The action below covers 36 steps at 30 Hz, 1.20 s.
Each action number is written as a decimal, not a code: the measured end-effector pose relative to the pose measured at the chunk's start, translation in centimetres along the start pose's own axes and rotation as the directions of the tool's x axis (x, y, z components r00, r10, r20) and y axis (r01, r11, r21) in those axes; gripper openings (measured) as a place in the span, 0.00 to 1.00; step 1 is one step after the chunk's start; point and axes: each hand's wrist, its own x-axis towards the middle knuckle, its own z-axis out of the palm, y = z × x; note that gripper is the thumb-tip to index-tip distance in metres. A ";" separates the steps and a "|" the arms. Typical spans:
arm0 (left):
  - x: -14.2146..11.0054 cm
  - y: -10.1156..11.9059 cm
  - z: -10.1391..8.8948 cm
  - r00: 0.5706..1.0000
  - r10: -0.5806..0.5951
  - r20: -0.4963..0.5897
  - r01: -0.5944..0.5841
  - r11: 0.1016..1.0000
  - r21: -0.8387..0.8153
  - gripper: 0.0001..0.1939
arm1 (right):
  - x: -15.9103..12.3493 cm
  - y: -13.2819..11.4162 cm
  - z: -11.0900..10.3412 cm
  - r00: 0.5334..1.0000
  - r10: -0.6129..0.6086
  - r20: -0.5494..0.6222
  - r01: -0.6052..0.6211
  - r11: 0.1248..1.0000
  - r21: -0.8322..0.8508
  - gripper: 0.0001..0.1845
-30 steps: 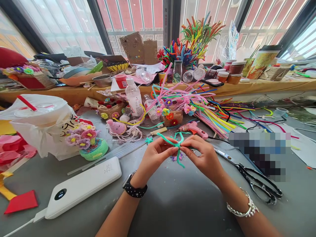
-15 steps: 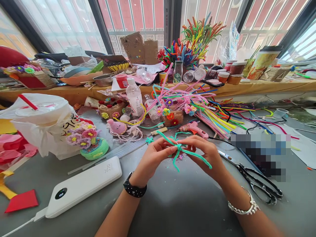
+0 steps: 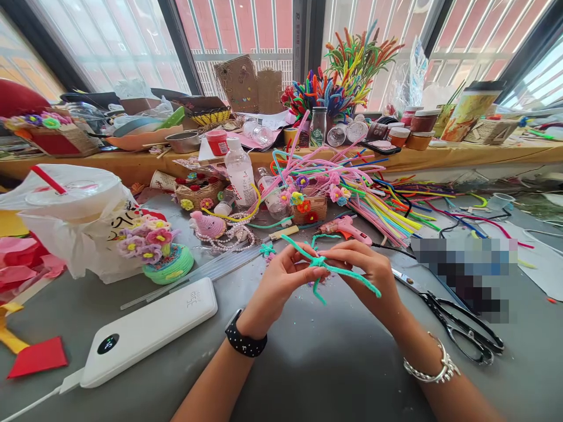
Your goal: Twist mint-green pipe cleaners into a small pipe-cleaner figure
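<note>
Between both hands, above the grey table, is a twisted knot of green pipe cleaners (image 3: 317,261) with several arms sticking out. My left hand (image 3: 281,280) pinches its left side, the thumb pressed near the centre. On the other side my right hand (image 3: 372,272) grips it with bent fingers, and one long arm of the piece passes in front of that hand. The right thumb is hidden behind the piece. A smaller green pipe-cleaner piece (image 3: 267,250) lies just left of my left hand. Behind the hands rests a pink glue gun (image 3: 345,228).
Black-handled scissors (image 3: 457,322) lie right of my right arm, beside a blurred-out object (image 3: 466,275). At left are a white power bank (image 3: 152,334), a crocheted flower pot (image 3: 167,264) and a bagged drink cup (image 3: 79,223). Loose pipe cleaners (image 3: 382,211) spread across the back.
My left hand and wrist have shifted slightly right. The green piece has turned a little in my fingers, and its lower arm now points further right.
</note>
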 end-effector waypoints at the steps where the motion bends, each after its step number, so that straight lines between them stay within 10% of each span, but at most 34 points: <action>1: 0.0 0.0 0.0 1.000 -0.001 -0.012 0.001 1.000 -0.001 0.11 | 0.0 0.0 0.0 1.000 0.003 0.004 -0.003 1.000 0.010 0.09; 18: 0.2 -0.8 -0.2 0.954 0.229 -0.193 -0.183 0.956 0.231 0.04 | 0.4 0.4 0.3 0.940 0.269 0.211 -0.319 0.913 0.255 0.07; 36: 0.1 0.0 -0.4 0.943 0.314 -0.109 -0.291 0.938 0.189 0.03 | 0.5 1.2 -0.2 0.931 0.364 -0.016 -0.352 0.909 0.221 0.09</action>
